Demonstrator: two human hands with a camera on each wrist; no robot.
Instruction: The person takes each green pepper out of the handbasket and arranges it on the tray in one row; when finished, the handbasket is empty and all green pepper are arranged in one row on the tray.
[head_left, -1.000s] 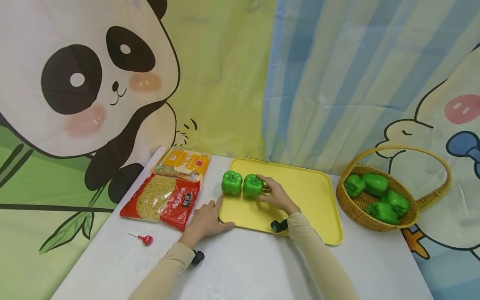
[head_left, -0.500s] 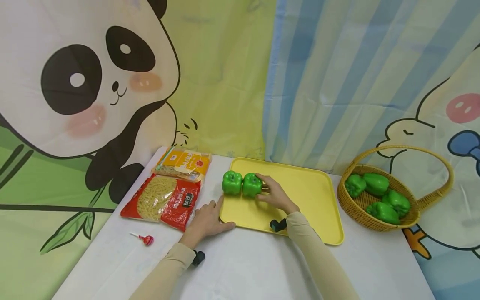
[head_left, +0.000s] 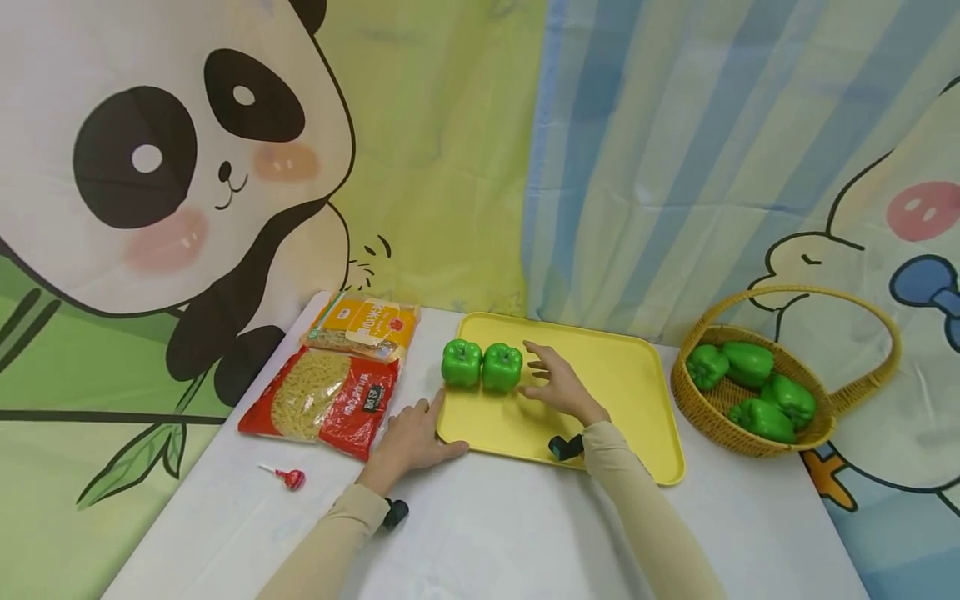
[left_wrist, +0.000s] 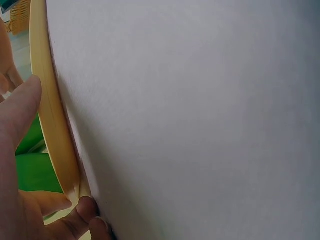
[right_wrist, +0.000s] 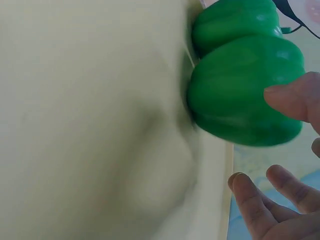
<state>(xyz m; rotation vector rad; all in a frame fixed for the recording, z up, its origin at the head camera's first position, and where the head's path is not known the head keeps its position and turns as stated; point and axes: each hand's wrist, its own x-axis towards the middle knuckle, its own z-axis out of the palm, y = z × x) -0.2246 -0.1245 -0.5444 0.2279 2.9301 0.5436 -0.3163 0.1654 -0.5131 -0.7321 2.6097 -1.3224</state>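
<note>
Closest to me, two pale sleeves, the left one (head_left: 322, 546) and the right one (head_left: 652, 512), reach in over the white table (head_left: 487, 533), each with a small black device at the wrist. Off to the left lies a red lollipop (head_left: 293, 479), its white stick pointing away to the left.

The left hand (head_left: 412, 437) rests at the near left corner of a yellow tray (head_left: 600, 375), its thumb stretched along the front edge and touching the rim, its fingers on the other side of the corner. The right hand (head_left: 564, 387) is over the tray, thumb and fingers spread wide and holding nothing, a slight gap between it and the right-hand green pepper (head_left: 502, 368). That pepper stands upright, stem on top, close beside another green pepper (head_left: 461, 364) at the tray's left side.

Left of the tray, a red bag of pasta (head_left: 322, 400) lies flat. To the right sits a wicker basket (head_left: 712, 425) with a tall handle, four green peppers (head_left: 763, 421) inside. Farther back, a yellow-orange packet (head_left: 367, 325) lies just behind the pasta. Behind everything hangs a cloth backdrop (head_left: 450, 167) with a big cartoon panda and blue stripes.
</note>
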